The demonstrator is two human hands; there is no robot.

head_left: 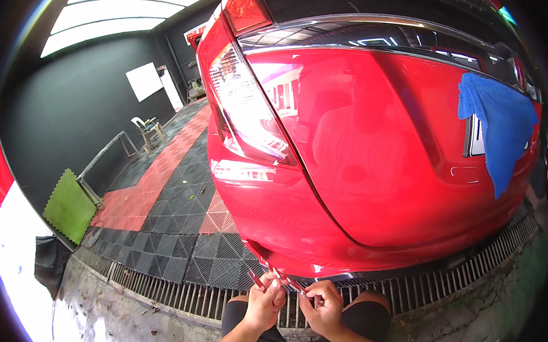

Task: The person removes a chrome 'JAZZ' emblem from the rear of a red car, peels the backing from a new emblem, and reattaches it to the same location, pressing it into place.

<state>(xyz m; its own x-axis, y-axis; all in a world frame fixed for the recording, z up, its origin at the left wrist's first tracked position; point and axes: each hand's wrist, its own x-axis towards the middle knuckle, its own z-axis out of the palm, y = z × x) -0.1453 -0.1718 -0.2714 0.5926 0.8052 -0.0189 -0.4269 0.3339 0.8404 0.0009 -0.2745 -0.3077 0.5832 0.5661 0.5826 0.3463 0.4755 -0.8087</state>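
Observation:
Low in front of me, my left hand point(266, 304) is closed, thumb up, around a slim dark-red piece point(256, 280) whose end sticks out above the fingers. A thin red and silver strip point(294, 284) slants between the two hands. Its lower end is pinched by my right hand point(322, 304), fingers curled. Whether the strip and the dark-red piece are one thing, I cannot make out; its kind is too small to tell. Just beyond the hands is the lower rear corner of a red car point(358, 143), with its tail light point(246, 105) above.
A blue cloth point(498, 127) hangs over the car's licence plate point(475, 136). Beneath the bumper runs a metal drain grate point(194, 303). Grey and red floor tiles point(158, 182) stretch away at left, with a green mat point(71, 207) and a chair point(148, 130) by the dark wall.

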